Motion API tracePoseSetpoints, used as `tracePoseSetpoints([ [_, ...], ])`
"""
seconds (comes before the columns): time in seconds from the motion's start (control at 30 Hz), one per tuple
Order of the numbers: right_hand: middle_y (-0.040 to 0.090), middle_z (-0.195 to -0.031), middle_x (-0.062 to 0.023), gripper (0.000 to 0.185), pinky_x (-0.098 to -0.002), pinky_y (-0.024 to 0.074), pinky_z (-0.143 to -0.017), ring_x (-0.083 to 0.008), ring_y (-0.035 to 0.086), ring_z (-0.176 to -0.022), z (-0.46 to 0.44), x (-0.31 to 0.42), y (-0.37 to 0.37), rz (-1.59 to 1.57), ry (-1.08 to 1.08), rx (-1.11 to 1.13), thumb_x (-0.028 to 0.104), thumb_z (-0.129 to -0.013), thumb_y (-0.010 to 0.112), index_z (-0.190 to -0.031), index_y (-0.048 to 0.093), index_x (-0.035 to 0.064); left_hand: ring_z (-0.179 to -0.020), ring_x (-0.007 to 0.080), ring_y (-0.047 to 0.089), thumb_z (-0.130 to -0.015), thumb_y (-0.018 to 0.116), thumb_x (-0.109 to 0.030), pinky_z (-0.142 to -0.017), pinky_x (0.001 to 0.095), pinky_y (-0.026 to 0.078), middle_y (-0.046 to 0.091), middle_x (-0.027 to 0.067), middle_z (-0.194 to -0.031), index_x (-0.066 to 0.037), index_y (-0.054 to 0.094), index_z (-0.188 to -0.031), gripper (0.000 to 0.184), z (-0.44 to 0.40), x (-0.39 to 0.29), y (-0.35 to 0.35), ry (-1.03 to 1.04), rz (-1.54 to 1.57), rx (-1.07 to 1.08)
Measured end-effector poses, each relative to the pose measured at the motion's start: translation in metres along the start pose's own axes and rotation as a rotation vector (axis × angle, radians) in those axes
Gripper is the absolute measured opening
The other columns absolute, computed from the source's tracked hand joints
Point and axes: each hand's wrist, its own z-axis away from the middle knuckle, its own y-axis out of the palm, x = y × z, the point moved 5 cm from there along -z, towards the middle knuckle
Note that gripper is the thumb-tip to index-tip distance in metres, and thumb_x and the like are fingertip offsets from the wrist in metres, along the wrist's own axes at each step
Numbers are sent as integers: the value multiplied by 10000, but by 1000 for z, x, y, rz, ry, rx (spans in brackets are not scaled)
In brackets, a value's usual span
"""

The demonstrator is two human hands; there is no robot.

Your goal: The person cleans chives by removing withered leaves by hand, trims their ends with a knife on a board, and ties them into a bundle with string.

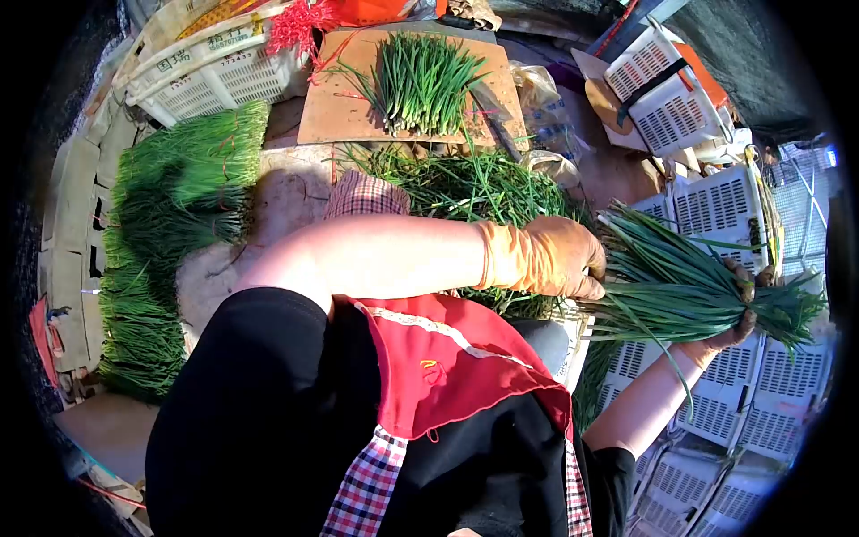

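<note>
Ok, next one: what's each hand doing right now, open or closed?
Left hand: fingers curled at the stem end of the green bunch; whether it grips can't be told.
Right hand: closed, holding the bunch near its leafy end.

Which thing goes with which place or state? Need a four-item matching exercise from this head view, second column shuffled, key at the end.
Things
1. Long dark-green leaf bundle
2. Green leaf bundle with pale stem ends
3. Red cloth apron
4. White plastic crate with Chinese lettering

Places and states
A. Lying on a tan rectangular board
B. At the upper left of the view
C. Gripped by the gloved right hand
D. Worn over a black shirt

Pairs: 1-C, 2-A, 3-D, 4-B
</note>
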Motion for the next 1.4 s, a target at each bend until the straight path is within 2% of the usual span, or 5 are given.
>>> tracePoseSetpoints([
  [0.57, 525, -794, 45, 516, -375, 349, -1029, -143, 512, -892, 7, 1, 27, -125, -65, 88, 141, -746, 656, -1238, 514, 88, -759, 297, 640, -748, 672, -327, -706, 385, 493, 669, 126, -793, -69, 701, -828, 271, 19, 42, 1, -131, -59, -10],
  [0.77, 535, -754, 53, 487, -358, 350, -1033, -109, 524, -847, -1, -8, 40, -98, -14, 108, 127, -734, 678, -1194, 527, 83, -1309, 474, 253, -444, 766, -682, -1105, 430, 236, 202, 390, -1382, 111, 130, -1398, 1394, 32, 23, -26, 279, -309, -264],
  [0.9, 551, -742, 43, 528, -358, 359, -1003, -128, 516, -827, -21, -38, 52, -110, 71, 207, 132, -737, 697, -1226, 514, 55, -1321, 481, 228, -344, 820, -640, -1099, 484, 222, 199, 381, -1393, 117, 79, -1402, 1497, 11, 5, -18, 348, -227, -366],
  [1.23, 563, -890, -81, 371, -353, 405, -897, -225, 530, -892, -115, -269, 133, -59, 781, 45, 313, -786, 631, -963, 563, -6, -1285, 191, 350, -553, 906, -227, -1067, 345, 306, 358, 109, -1417, -54, -39, -1470, 1328, 30, 119, -92, 232, 1050, -308],
  [1.4, 662, -913, -121, 304, -367, 521, -782, -258, 639, -811, -184, -424, 174, -64, 940, 80, 243, -823, 612, -1009, 600, 4, -1170, 177, 482, -674, 839, -222, -1011, 337, 387, 506, 61, -1286, -54, 269, -1426, 958, 64, 218, -179, -24, 1019, -565],
])
